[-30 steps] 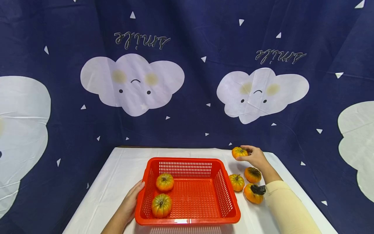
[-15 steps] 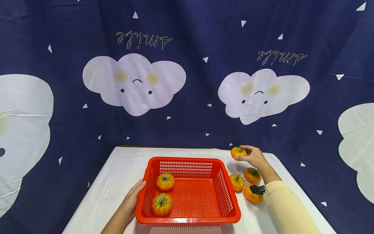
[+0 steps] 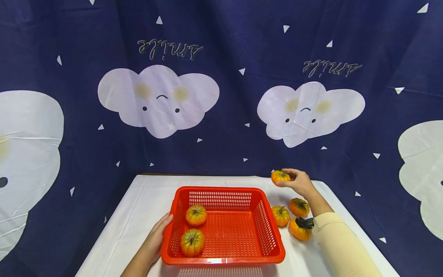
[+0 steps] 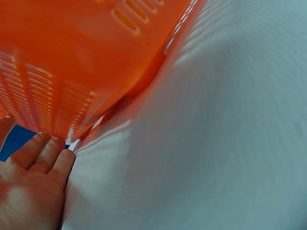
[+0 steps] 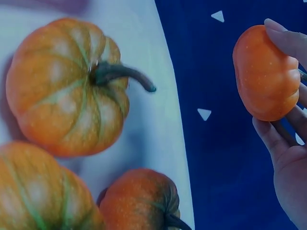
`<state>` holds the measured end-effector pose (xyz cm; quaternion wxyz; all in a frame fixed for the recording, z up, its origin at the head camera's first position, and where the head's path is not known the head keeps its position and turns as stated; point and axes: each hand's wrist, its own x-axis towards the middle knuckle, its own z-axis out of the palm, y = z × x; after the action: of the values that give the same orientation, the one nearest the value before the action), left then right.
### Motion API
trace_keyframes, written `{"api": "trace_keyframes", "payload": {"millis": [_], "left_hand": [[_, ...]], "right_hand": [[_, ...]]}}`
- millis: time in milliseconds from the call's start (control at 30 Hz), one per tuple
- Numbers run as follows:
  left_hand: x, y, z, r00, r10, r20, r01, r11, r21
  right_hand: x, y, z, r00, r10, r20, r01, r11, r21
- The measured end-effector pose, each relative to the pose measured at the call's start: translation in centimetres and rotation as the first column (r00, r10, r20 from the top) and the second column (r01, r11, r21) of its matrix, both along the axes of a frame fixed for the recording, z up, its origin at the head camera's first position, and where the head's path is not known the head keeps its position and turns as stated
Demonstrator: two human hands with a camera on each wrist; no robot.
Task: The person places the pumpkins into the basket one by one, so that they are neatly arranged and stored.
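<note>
a small orange pumpkin (image 3: 280, 178) is held up near the far right corner of the white tabletop (image 3: 145, 196). it is gripped between the thumb and fingers of the right hand (image 3: 301, 183), spread as wide as its body, and its stem is turned toward the hand in the right wrist view. on the tabletop below, three more are left lying: a green-stemmed pumpkin (image 3: 281, 216) just beside the red basket (image 3: 226, 260), a dark-topped pumpkin (image 3: 299, 207) and a black-stemmed pumpkin (image 3: 298, 232). the basket's left side is touched from outside by the left hand (image 3: 154, 240), its fingers nearly straight. along that side, inside, a far pumpkin (image 3: 196, 215) and a near pumpkin (image 3: 192, 243) are contained. the right forearm is covered by a pale yellow sleeve (image 3: 342, 242). everything is backed by a navy curtain (image 3: 235, 115) printed with white clouds (image 3: 157, 86).
</note>
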<state>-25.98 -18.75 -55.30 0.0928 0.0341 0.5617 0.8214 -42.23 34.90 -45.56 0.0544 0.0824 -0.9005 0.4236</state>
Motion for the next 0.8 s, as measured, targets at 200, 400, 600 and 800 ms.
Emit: {"api": "trace_keyframes", "payload": {"millis": [200,400,600,800], "left_hand": [[0.1,0.0,-0.2,0.999,-0.029,-0.038,0.029,1.000,0.009],[0.2,0.0,-0.1,1.000,-0.018,-0.011,0.018,1.000,0.016],[0.1,0.1,0.1,1.000,-0.010,-0.008,0.010,1.000,0.026],[0.1,0.2,0.1,1.000,0.014,0.011,-0.014,1.000,0.003]], "right_hand": [[0.1,-0.8,0.1,1.000,0.004,0.002,-0.004,1.000,0.002],[-0.2,-1.7,0.6,0.999,0.037,-0.010,-0.038,0.999,-0.034],[-0.3,-2.5,0.9,0.997,0.068,-0.033,-0.070,0.996,-0.059],[-0.3,-3.5,1.0,0.996,0.090,-0.026,-0.092,0.992,-0.082]]}}
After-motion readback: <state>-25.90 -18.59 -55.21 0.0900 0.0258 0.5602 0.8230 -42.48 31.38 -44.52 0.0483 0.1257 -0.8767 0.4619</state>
